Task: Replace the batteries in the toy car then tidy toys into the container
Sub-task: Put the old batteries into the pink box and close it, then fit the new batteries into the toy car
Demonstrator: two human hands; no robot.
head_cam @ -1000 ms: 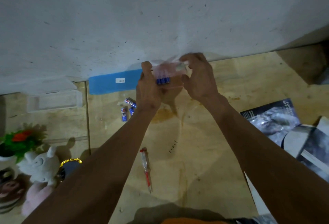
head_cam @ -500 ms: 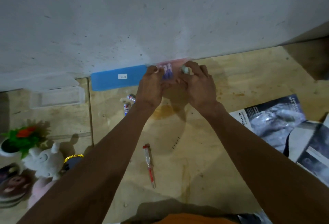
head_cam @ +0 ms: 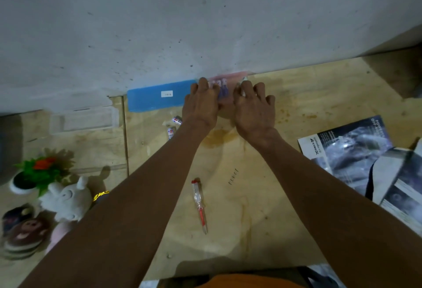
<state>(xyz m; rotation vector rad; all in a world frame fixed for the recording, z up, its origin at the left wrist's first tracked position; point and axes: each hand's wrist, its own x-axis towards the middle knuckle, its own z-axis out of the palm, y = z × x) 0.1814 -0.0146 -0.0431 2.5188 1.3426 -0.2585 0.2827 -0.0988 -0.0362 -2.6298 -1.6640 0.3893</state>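
Head view: I am pressing both hands, left [head_cam: 201, 104] and right [head_cam: 253, 107], onto the battery pack [head_cam: 222, 86], now lowered against the wall; new cells are nearly free, toy car unseen.

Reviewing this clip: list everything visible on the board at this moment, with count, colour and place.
Battery pack: one, clear pinkish with blue cells, at wall base under both hands.
Blue lid: one, blue, against wall, left of hands.
Clear container: one, transparent, far left.
Loose batteries: at least two, white-blue-red, beside left wrist.
Screwdriver: one, red-clear, centre.
Toys: several, mixed colours, lower left.
Magazines: a few, grey, right.
Left hand; right hand: on the pack.
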